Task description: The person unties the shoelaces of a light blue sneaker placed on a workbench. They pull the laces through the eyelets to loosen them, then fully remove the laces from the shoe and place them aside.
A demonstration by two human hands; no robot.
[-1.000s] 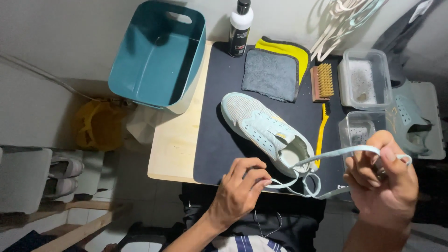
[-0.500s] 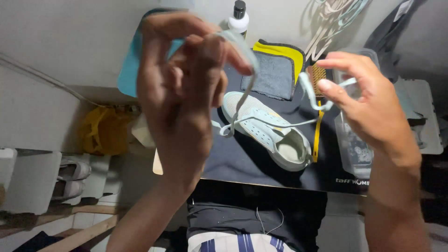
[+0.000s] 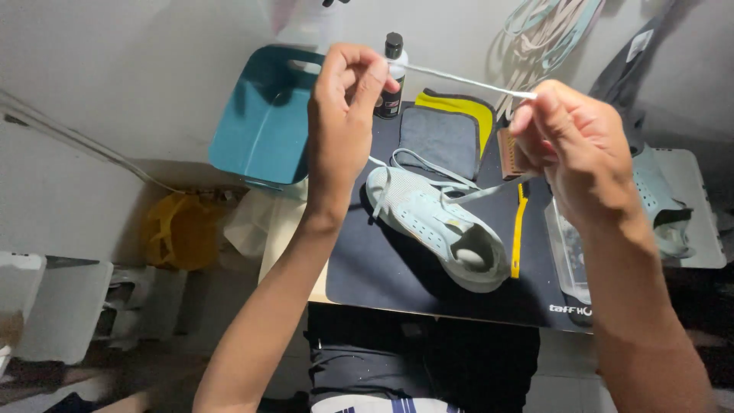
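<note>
The dark work mat (image 3: pixel 382 275) covers most of the table's near edge, with a teal plastic bin (image 3: pixel 260 126) off its far left corner. On the mat lies a pale green sneaker (image 3: pixel 436 226), its long axis running diagonally, toe toward the far left and heel opening toward the near right. A grey cloth on a yellow one (image 3: pixel 443 138) sits at the mat's far edge, beside a small dark bottle (image 3: pixel 392 76) and a brush (image 3: pixel 508 153).

Above the sneaker, both hands are raised and pull a pale shoelace (image 3: pixel 466 80) taut between them, running nearly level from left to right. The left hand (image 3: pixel 344 115) has thumb and fingertips pinched together on one part of the lace; the right hand (image 3: pixel 573 149) pinches the other the same way. The lace looks light, soft and limp, likely slipping easily, so a firm pinch near each end suits it best.
</note>
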